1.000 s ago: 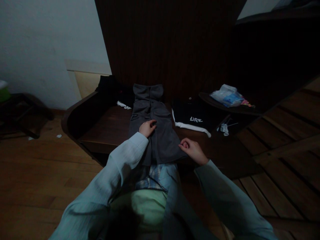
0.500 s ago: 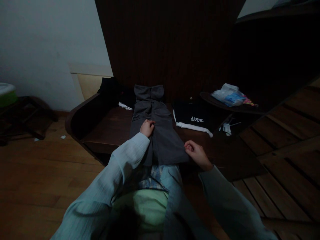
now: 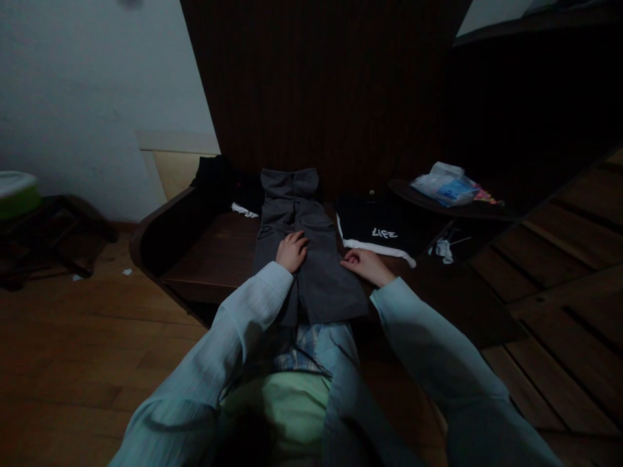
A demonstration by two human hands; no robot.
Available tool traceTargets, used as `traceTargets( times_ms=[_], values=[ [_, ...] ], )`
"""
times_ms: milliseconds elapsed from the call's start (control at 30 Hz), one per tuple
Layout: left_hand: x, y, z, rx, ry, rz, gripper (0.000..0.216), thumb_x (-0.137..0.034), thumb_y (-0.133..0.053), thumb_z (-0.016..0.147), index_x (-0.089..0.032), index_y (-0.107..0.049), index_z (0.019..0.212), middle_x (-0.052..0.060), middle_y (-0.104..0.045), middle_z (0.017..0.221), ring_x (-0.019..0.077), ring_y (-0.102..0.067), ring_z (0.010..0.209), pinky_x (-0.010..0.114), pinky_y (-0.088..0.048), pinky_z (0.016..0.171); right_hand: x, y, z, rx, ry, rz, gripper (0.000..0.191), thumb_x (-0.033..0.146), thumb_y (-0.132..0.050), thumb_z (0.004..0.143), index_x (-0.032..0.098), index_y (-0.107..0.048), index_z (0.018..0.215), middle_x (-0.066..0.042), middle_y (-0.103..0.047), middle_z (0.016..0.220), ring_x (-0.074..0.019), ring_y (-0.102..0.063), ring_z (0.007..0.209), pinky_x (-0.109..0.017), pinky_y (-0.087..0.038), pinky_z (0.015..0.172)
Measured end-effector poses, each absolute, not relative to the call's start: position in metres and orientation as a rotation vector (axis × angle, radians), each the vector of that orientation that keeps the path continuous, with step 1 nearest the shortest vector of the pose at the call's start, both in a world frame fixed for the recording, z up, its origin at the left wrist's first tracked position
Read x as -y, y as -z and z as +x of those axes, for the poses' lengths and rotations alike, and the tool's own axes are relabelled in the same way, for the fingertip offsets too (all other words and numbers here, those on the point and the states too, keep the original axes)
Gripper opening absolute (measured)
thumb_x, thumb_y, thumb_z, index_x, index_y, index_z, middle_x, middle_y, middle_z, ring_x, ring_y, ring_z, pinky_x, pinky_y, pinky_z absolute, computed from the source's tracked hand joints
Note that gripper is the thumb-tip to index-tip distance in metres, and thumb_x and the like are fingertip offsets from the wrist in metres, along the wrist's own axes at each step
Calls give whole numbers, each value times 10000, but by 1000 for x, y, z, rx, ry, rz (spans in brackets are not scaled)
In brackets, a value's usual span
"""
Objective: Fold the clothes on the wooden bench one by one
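Note:
Dark grey shorts lie spread on a dark wooden bench, waistband toward the back panel and leg openings toward me. My left hand rests flat on the middle of the shorts, its fingers extended. At their right side edge, my right hand has its fingers pinched together on the cloth. Just beyond my right hand is a folded black garment with white "LIFE" lettering and a white edge.
Dark cloth is heaped at the bench's left end, beside the curved armrest. A plastic packet lies on a small shelf at right. The bench seat shows bare wood left of the shorts. A slatted wooden surface stands at right.
My right hand has moved up and left along the shorts' side edge from the lower hem corner. My left hand's fingers have gone from curled to laid out on the cloth.

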State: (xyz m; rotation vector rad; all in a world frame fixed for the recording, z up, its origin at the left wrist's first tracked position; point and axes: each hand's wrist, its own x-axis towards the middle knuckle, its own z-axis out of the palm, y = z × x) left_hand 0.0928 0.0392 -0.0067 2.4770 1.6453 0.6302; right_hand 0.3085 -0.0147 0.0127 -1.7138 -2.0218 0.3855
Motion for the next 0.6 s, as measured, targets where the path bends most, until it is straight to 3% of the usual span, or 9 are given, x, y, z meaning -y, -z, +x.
traceTargets(
  times_ms=[167,500,600],
  values=[
    [-36,6,98,-1704,-471,2484,399,-311,-350,868,-166,-482,1216,66,-432,1341,225,-312,1254,390,-299,1002,13,-4,299,2046,-253,-1833,58,168,-529,660,183,-584,657,-7,-589,625,-138,-537,614,-231,-346,572],
    [-38,11,98,-1724,-466,2503,438,-353,-330,870,-162,-446,1247,79,-404,1361,233,-296,1271,399,-292,1004,8,-6,319,1834,-476,-1826,107,227,-529,628,184,-515,531,30,-522,509,-128,-513,540,-222,-340,529],
    [-38,11,98,-1731,-456,2502,448,-363,-322,869,-163,-440,1253,76,-395,1368,231,-289,1275,393,-286,1008,10,-7,316,1825,-443,-1808,192,328,-532,673,189,-510,542,20,-532,511,-135,-521,536,-231,-347,521]
  ],
)
